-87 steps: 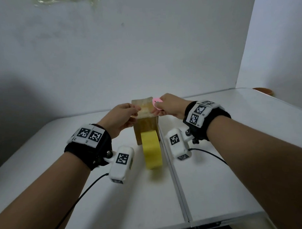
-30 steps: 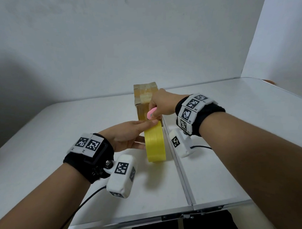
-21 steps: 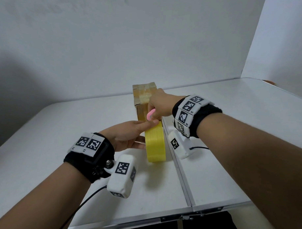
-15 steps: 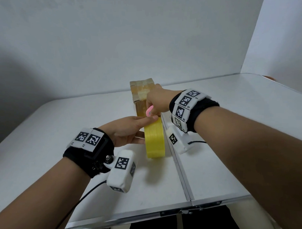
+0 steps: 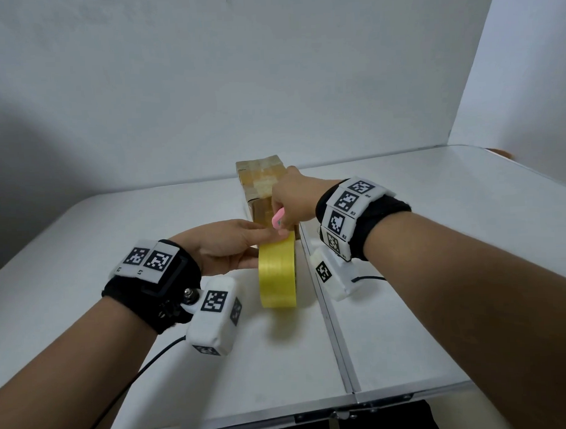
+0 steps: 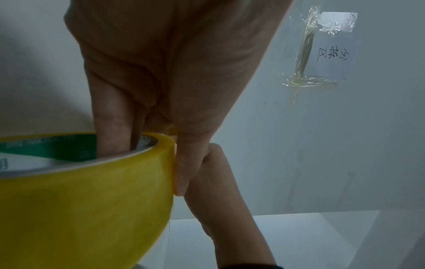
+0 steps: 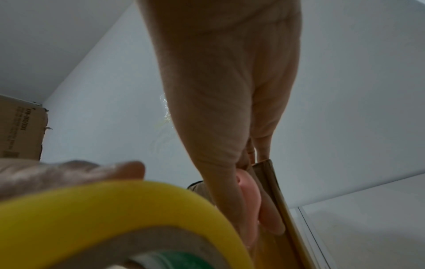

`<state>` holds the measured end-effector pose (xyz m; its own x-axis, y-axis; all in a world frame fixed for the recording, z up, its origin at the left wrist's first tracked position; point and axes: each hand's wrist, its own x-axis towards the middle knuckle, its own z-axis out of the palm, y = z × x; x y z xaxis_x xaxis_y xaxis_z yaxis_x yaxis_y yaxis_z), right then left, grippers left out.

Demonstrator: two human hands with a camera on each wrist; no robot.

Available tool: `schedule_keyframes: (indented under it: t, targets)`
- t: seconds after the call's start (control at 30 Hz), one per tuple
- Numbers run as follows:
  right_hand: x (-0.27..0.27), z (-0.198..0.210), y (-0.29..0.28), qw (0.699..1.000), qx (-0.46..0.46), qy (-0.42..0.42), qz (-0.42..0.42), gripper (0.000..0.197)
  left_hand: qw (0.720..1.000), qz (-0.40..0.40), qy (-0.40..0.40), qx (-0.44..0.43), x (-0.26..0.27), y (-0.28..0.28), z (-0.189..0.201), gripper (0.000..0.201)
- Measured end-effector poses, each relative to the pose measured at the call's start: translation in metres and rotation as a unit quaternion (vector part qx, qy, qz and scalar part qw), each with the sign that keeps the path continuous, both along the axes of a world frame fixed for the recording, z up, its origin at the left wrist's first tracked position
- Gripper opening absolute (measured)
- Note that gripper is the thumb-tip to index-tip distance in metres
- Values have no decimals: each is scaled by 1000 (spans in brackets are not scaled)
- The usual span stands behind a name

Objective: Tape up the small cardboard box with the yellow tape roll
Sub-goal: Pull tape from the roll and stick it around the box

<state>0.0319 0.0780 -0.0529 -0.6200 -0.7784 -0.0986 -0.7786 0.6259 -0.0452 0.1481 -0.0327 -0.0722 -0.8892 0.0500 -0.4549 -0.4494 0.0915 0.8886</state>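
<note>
While gripping the yellow tape roll [image 5: 278,272] upright with left hand [image 5: 225,245] before the small cardboard box [image 5: 262,186], keep strip taut and slice cleanly with pink cutter [image 5: 278,221] clasped in right hand [image 5: 294,198].

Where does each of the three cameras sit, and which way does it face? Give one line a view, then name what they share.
Head: worn on the head, facing forward and down at the table; both forearms, left hand and right hand show.
Left wrist: along the left hand toward the wall; fingers reach into the yellow tape roll.
Right wrist: along the right hand, which holds a pink tool against the cardboard box.
Shared: all three show the yellow tape roll.
</note>
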Motion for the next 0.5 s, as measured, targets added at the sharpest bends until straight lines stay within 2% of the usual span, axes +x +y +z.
schedule_keyframes:
  t: [0.3, 0.5]
  targets:
    - [0, 2, -1, 1000, 12, 20, 15, 29, 1000, 0, -16, 2, -3, -4, 3, 32]
    - [-1, 10, 3, 1000, 18, 18, 14, 19, 1000, -1, -16, 3, -4, -6, 1, 42]
